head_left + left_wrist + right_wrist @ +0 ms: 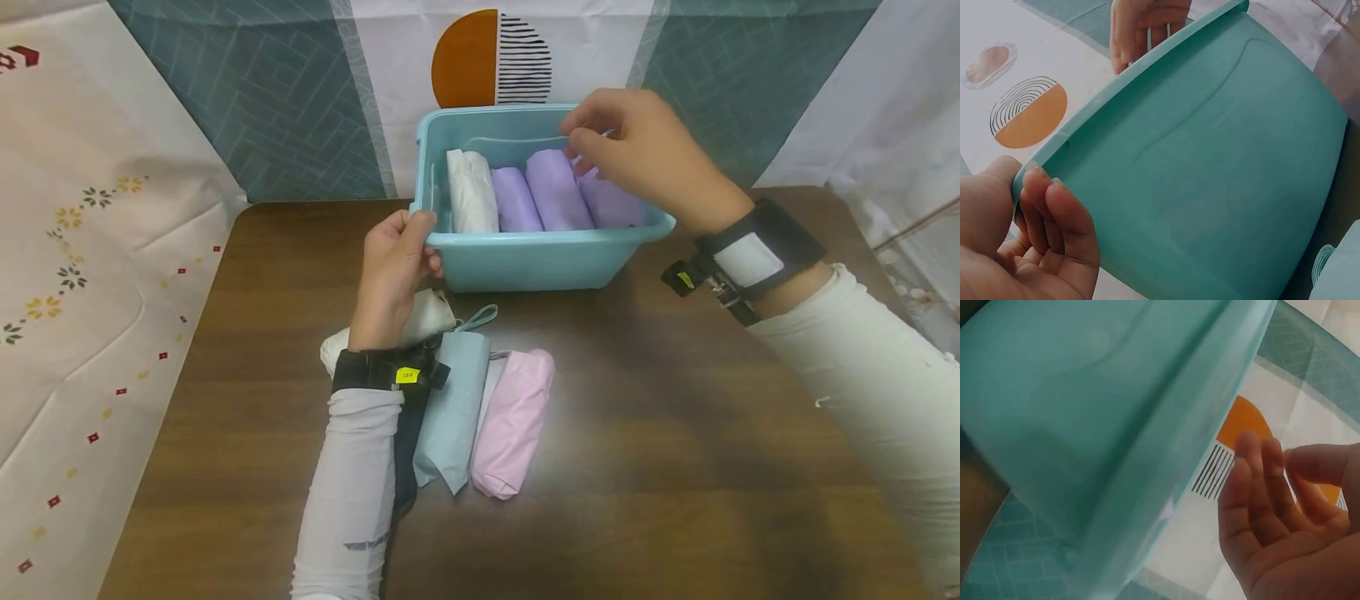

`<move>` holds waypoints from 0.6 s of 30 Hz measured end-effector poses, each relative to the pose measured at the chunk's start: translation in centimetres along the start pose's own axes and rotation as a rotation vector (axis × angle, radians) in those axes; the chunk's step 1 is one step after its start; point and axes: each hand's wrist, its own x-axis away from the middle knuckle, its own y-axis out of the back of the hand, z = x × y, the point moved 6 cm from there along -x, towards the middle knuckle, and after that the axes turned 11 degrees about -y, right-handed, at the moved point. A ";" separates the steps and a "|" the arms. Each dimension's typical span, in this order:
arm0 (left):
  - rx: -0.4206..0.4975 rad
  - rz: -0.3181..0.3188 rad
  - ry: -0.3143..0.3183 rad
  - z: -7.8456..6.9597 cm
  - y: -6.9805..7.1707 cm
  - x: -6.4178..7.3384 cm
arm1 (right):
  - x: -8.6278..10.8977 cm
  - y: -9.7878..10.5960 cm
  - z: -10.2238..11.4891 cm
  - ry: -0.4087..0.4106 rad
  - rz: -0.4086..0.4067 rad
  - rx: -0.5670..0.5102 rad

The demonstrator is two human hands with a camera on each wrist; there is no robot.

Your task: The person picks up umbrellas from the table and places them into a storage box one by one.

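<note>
A light-blue plastic bin (525,262) stands at the back of the table. Thumb and fingers of my left hand (397,262) grip its front left corner at the rim. Inside lie a white rolled bundle (472,192) and three purple rolled bundles (558,192), side by side. Above the bin's right part hovers my right hand (637,146), fingers loosely bent and nothing visible between them; in the right wrist view this hand (1291,506) is beyond the rim. It partly covers the rightmost purple bundle.
Near my left forearm lie a pale-blue folded umbrella (453,408) with a wrist loop, a pink rolled bundle (513,425), a cream one (431,317) and a black one (407,450), partly hidden. A patterned cloth (300,100) hangs behind the wooden table (675,467).
</note>
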 end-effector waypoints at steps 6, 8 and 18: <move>-0.004 0.000 -0.001 0.0 0.1 -0.1 | 2.5 0.6 -1.0 -0.018 -0.100 -0.104; -0.004 0.001 0.002 0.0 0.1 -0.1 | 3.4 0.6 -1.5 -0.016 -0.135 -0.130; 0.010 0.007 -0.006 0.1 0.0 -0.1 | 8.1 0.3 -2.5 -0.035 -0.227 -0.246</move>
